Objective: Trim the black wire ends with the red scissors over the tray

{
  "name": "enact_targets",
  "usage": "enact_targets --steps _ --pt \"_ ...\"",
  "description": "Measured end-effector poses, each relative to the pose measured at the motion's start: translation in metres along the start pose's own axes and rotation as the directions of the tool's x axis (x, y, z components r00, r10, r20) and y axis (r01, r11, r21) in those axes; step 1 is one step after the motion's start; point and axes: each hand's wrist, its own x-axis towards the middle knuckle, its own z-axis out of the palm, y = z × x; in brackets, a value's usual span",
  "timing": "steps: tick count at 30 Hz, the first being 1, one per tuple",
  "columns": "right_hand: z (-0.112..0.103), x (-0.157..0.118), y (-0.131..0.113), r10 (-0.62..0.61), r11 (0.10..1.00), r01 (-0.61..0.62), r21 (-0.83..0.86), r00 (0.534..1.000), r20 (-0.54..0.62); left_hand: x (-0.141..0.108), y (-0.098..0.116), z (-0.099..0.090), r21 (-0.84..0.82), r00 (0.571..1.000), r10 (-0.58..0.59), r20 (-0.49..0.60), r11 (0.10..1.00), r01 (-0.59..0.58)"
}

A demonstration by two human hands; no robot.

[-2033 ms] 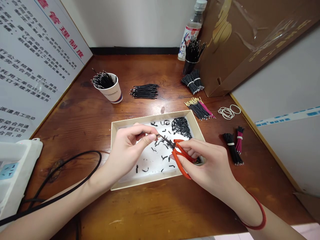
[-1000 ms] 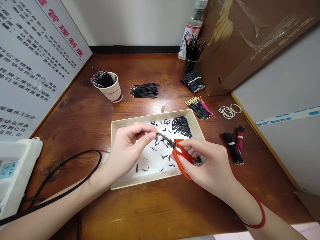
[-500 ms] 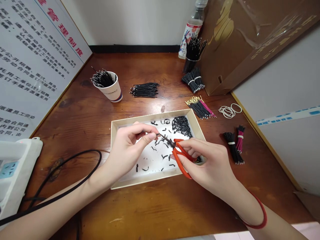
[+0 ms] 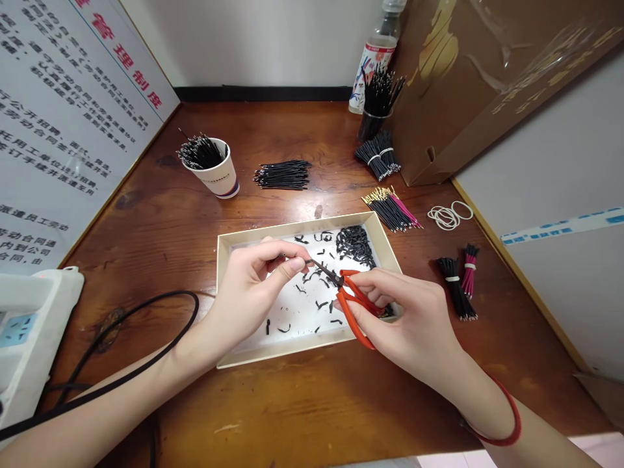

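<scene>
My left hand pinches a short black piece, probably a bit of wire or sleeving, between thumb and forefinger; most of it is hidden. In my right hand are red-handled scissors, their dark blades pointing left with the tips at that black piece. Both hands hover over a shallow cream box with a white bottom. Scattered black scraps lie across it, and a heap of short black pieces fills its far right corner.
Beyond the box are a paper cup of black wires, a loose wire pile, tied bundles, a bottle and a cardboard box. White rubber bands lie right. A black cable loops over my left forearm.
Almost nothing differs. Both hands and the scissors keep their places over the box; only the view has shifted very slightly.
</scene>
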Motion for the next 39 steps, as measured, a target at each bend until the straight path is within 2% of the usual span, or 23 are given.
enact_targets --steps 39 --pt "-0.0001 -0.0009 0.0008 -0.014 1.000 0.014 0.026 1.000 0.010 -0.0004 -0.0005 -0.0010 -0.019 1.000 -0.006 0.023 1.000 0.007"
